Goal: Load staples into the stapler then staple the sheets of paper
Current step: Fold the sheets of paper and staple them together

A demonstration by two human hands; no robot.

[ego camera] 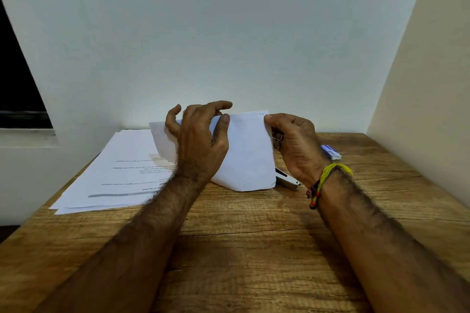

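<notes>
Both hands hold a white sheet of paper (248, 152) upright above the wooden desk (254, 236), its lower edge touching the desk. My left hand (199, 142) pinches the sheet's upper middle between thumb and fingers. My right hand (295, 145) pinches its top right corner. A stapler (288, 180) lies on the desk behind the sheet, with only its black and silver end showing below my right hand. A small blue and white staple box (330, 152) sits to the right of my right hand. A stack of printed sheets (114, 173) lies flat at the left.
A white wall runs along the desk's far edge, and a cream wall (419, 109) closes the right side. A dark window (17, 89) with a white sill is at the far left. The stack of sheets reaches the desk's left edge.
</notes>
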